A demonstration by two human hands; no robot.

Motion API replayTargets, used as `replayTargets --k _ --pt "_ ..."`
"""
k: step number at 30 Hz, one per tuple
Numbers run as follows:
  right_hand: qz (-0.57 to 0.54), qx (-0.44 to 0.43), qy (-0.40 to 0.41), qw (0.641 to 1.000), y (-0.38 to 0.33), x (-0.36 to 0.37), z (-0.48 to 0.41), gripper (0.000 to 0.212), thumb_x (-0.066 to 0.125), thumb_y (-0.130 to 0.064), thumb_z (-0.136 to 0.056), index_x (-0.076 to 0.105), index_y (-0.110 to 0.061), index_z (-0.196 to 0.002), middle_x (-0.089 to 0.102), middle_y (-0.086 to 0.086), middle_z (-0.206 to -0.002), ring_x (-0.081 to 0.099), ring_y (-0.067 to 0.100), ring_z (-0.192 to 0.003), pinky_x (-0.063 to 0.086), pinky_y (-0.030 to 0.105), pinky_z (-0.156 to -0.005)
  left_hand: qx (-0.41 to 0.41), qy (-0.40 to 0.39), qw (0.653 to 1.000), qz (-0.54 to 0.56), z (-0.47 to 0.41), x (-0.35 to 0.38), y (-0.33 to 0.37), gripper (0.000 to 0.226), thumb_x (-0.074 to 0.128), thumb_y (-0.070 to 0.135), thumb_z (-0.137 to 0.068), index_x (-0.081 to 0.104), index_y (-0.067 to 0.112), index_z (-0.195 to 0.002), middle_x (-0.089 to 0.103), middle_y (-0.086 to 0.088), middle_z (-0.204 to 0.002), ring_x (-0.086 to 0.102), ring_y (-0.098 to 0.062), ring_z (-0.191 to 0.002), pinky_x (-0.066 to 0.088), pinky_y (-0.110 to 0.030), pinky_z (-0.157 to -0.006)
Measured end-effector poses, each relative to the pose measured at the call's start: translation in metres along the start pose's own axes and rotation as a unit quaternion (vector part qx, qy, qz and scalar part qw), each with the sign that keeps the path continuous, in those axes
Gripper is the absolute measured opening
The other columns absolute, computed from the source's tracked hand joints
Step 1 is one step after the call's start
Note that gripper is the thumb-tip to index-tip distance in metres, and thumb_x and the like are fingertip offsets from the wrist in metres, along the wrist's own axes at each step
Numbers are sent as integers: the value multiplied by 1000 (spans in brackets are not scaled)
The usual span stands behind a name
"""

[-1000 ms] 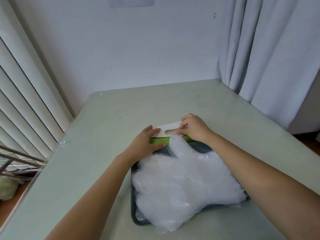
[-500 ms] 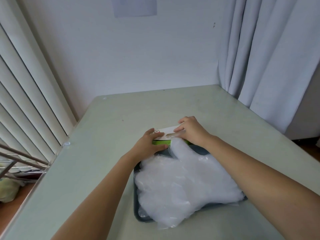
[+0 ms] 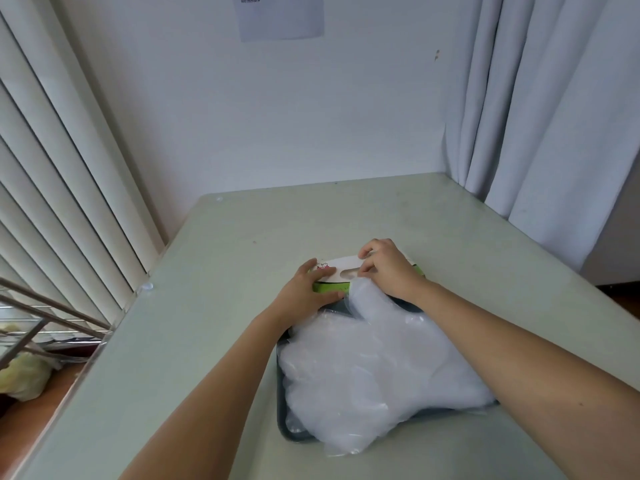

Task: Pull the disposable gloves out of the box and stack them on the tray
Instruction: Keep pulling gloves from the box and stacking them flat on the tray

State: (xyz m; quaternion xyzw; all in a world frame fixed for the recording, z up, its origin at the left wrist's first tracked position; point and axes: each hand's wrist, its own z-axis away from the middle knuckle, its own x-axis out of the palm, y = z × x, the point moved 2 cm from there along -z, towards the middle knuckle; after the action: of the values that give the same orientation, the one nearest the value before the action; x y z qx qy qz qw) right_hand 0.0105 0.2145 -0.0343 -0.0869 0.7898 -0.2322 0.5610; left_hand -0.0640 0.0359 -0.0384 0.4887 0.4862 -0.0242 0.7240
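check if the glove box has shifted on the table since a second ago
No. The glove box sits at the tray's far edge as before, with the left hand gripping its left end; only the view tilted.

A plain, sparsely furnished room, more like a spare corner of a home or small office than a kitchen or workshop. A bare white wall (image 3: 277, 116) carries only one taped sheet of paper (image 3: 280, 19) with a printed code at its top. Vertical blinds (image 3: 69, 185) hang on the left and a pale curtain (image 3: 536, 116) on the right. A pale green counter (image 3: 311, 216) fills the corner. Beside it, over a reddish wooden floor (image 3: 24, 420), stand a metal rack (image 3: 45, 317) and a yellowish bag (image 3: 24, 375).
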Motion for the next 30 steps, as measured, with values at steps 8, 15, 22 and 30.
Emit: replayTargets --k 8,15,22,30 --pt "-195 112 67 972 2 -21 1 6 69 -14 -86 72 -9 -87 51 -4 -110 50 10 -100 36 17 -83 -1 -1 1000 9 0 -1 -1 58 69 42 -85 50 30 -138 18 9 -157 35 -13 -137 25 -21 -105" --pt "-528 76 103 840 -36 -85 16 14 55 -7 -94 66 -13 -87 69 -9 -84 63 5 -86 49 14 -79 -18 -19 1000 -9 -6 -5 5 56 72 40 -83 54 30 -135 20 5 -156 38 -11 -135 27 -20 -105" --pt "-744 171 18 646 -58 -118 47 25 37 -7 -100 61 1 -98 73 11 -82 72 17 -71 59 28 -65 27 48 998 -8 17 -15 28 43 67 32 -89 59 21 -129 43 1 -144 43 -17 -131 32 -18 -98" --pt "-601 404 -162 670 -19 -68 111 29 44 -10 -96 61 4 -116 66 17 -111 69 27 -91 57 38 -80 94 -54 993 -40 84 -7 50 11 60 29 -92 70 25 -92 66 19 -87 54 10 -73 40 -9 -73"
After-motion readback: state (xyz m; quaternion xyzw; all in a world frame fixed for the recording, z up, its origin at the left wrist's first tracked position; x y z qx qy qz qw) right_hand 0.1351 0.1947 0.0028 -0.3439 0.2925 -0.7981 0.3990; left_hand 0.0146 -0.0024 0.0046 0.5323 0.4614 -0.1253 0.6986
